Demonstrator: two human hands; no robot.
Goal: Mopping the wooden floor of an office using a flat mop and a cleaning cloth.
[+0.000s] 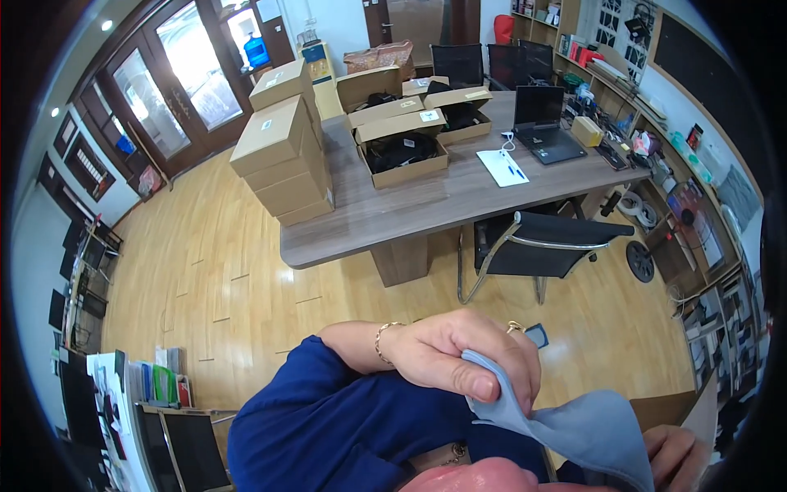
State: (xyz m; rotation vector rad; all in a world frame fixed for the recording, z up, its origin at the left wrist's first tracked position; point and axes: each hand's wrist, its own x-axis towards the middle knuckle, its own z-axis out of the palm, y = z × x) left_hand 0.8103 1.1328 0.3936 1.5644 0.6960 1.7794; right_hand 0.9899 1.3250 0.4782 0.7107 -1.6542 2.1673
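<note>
Pinching a floppy grey-blue cloth strip [602,426] with left hand [463,357], prob for control; can't tell about half-hidden right hand [679,455].

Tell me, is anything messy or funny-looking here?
A small blue-rimmed square thing seems to lie on the wooden floor, just right of the left hand in view. It's odd lying alone there; I can't tell what it is. Nothing looks spilled.
</note>
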